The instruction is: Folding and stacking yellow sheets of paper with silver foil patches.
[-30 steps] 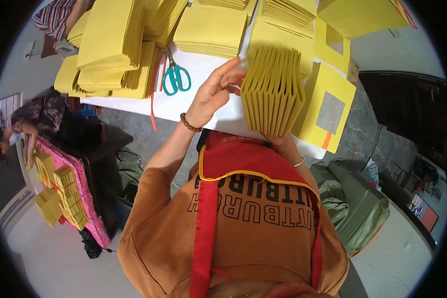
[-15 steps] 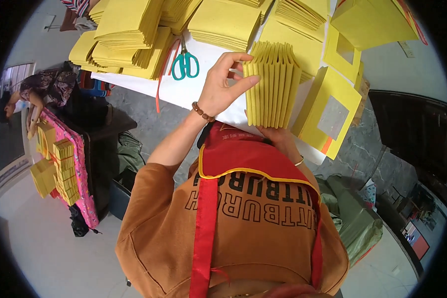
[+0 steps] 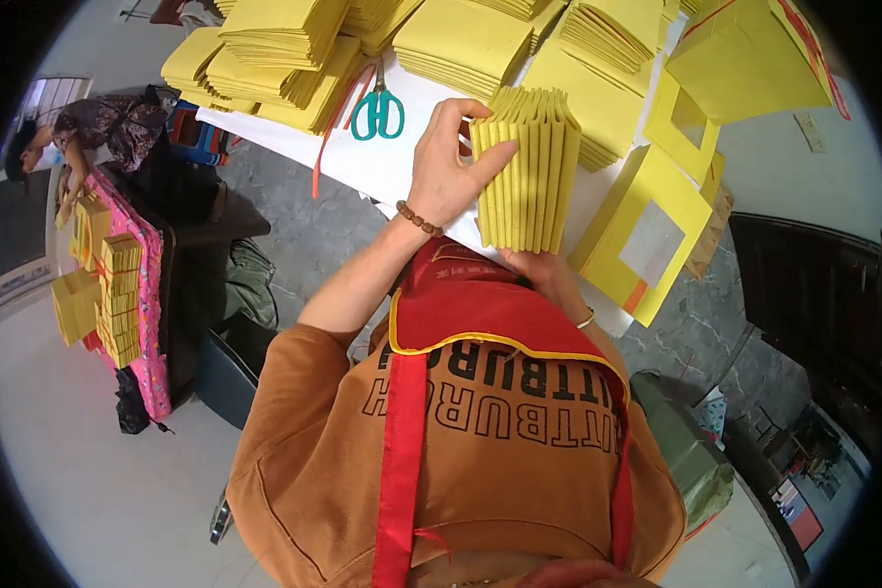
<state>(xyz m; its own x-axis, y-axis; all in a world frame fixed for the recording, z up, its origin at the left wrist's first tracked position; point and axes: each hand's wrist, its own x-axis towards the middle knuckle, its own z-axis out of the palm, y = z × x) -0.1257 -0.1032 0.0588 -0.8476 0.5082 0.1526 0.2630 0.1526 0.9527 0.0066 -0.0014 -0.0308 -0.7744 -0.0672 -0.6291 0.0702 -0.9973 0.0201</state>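
Note:
A stack of folded yellow paper (image 3: pixel 524 186) stands on edge in front of me, its many folded edges facing me. My left hand (image 3: pixel 451 167) grips its upper left side, thumb on the front folds and fingers bent around the top edge. Under the stack's lower end is my right hand (image 3: pixel 549 274), partly visible; its fingers are hidden behind the paper, and it supports the stack from below. To the left of my left hand, teal-handled scissors (image 3: pixel 377 116) lie on the white-covered table (image 3: pixel 363 162).
Piles of folded yellow paper (image 3: pixel 284 39) cover the table's far side. On the right lie yellow cards with window cut-outs (image 3: pixel 647 245). A red ribbon (image 3: pixel 323 162) hangs over the front edge. At far left, a person (image 3: pixel 98 132) leans over a pink-covered table (image 3: pixel 152 294) holding yellow bundles.
Both hands keep hold of the stack, which has shifted slightly left and tilted a little. The view has turned slightly, so the surroundings appear moved.

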